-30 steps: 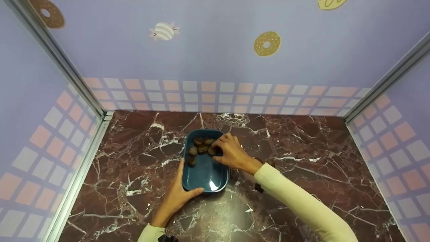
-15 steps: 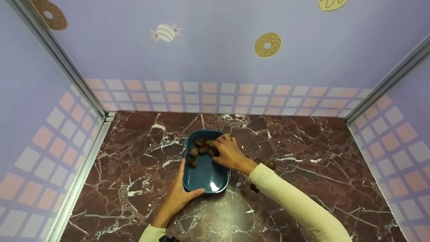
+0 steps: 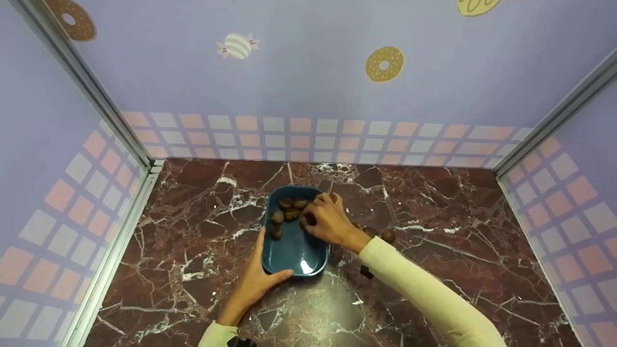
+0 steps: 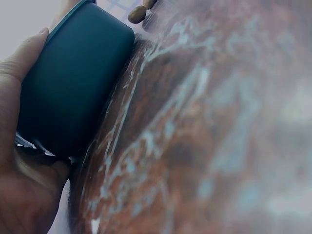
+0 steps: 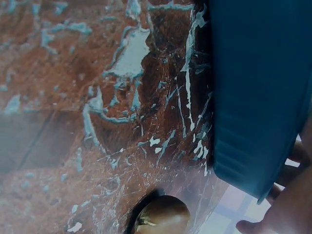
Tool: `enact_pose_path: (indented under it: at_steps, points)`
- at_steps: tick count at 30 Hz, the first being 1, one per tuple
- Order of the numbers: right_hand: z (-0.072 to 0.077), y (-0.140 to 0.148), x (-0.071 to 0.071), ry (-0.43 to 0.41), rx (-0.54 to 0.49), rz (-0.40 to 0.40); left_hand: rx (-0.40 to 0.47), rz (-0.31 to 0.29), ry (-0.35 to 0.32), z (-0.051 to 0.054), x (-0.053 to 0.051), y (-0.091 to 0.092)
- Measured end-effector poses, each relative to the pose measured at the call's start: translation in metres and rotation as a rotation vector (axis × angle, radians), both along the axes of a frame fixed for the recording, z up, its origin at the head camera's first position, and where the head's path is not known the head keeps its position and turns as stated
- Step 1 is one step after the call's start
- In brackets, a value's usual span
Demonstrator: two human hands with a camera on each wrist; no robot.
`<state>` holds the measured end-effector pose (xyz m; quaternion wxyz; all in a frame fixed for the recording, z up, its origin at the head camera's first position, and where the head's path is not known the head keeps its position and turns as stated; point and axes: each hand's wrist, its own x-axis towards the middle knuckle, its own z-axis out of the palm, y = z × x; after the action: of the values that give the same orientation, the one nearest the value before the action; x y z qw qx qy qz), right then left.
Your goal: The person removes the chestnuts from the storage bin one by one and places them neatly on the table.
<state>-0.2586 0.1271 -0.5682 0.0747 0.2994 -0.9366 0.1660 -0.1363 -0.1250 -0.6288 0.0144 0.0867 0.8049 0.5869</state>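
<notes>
A deep blue rectangular container (image 3: 294,253) stands on the marbled table in the head view. Several brown chestnuts (image 3: 290,214) lie in its far half, mostly towards the left side. My left hand (image 3: 254,272) grips the container's near left corner, thumb over the front rim and fingers along the side wall. Inside the far right part of the container, the fingers of my right hand (image 3: 331,219) are curled down on a chestnut (image 3: 307,220), which they partly hide. The left wrist view shows the container's outer wall (image 4: 78,73) against my left hand.
More chestnuts (image 3: 388,235) lie on the table to the right of the container, partly behind my right wrist; one chestnut (image 5: 163,214) shows close up in the right wrist view. Patterned panels (image 3: 308,86) close in the table at the back and both sides.
My right hand has shifted slightly within the container's far right part, and the chestnut under its fingers shows a little differently. The left hand and the container stay in place.
</notes>
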Motion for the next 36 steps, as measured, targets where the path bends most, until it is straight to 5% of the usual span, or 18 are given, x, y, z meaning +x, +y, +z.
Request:
enact_pose_path:
  at_steps: [18, 36]
  points:
    - [0.028, 0.025, 0.028, 0.009, -0.161, 0.075, 0.027, -0.009, -0.031, 0.001, 0.000, -0.002]
    - [0.028, 0.078, 0.057, -0.010, -0.261, 0.033, 0.025, 0.002, -0.034, 0.001, 0.001, 0.000]
